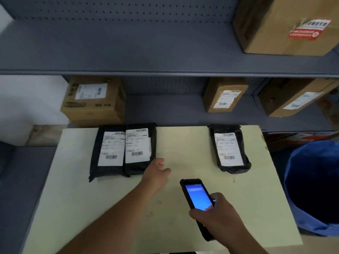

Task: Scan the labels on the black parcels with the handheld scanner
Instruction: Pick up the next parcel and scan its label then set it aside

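Note:
Three black parcels with white labels lie on a pale yellow table (183, 143). Two sit side by side at the left: one (95, 153) and another (141, 169) touching it. The third parcel (244, 162) lies apart at the right. My left hand (156, 171) is stretched out, fingers apart, just right of the near corner of the middle parcel, holding nothing. My right hand (218, 215) grips a black handheld scanner (196, 197) with a lit blue screen, held above the table's near middle and tilted to the upper left.
Grey metal shelves (146, 72) stand behind the table, holding cardboard boxes (93, 99), (224, 94), (293, 96) and a large one (275, 24) on the upper shelf. A blue bin (311, 186) stands at the right of the table.

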{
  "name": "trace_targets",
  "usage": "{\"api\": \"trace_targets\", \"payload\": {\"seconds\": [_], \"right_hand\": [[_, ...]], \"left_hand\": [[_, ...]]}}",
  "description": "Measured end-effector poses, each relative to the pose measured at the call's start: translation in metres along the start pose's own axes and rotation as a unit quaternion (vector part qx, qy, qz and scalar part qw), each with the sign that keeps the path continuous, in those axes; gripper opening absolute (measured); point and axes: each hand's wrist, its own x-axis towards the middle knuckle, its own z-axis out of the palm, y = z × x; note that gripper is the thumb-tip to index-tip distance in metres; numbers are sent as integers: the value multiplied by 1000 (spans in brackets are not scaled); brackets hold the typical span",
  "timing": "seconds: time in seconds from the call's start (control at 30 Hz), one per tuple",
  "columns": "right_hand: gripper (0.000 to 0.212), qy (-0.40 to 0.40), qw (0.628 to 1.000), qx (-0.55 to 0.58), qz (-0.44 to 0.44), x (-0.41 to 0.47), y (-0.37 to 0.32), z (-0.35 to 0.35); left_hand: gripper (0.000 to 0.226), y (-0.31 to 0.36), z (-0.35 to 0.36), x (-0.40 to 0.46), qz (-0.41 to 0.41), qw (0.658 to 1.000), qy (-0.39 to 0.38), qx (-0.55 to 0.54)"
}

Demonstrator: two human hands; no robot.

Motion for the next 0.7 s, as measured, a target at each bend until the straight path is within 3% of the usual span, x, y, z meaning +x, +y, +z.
{"api": "trace_targets", "payload": {"seconds": [0.43, 0.7], "right_hand": [[49, -44, 997, -51, -38, -13, -57, 72], [46, -50, 996, -64, -43, -14, -78, 99]], "left_hand": [[46, -53, -121, -1, -12, 991, 129, -32], [52, -85, -167, 16, -42, 971, 233, -43]]}}
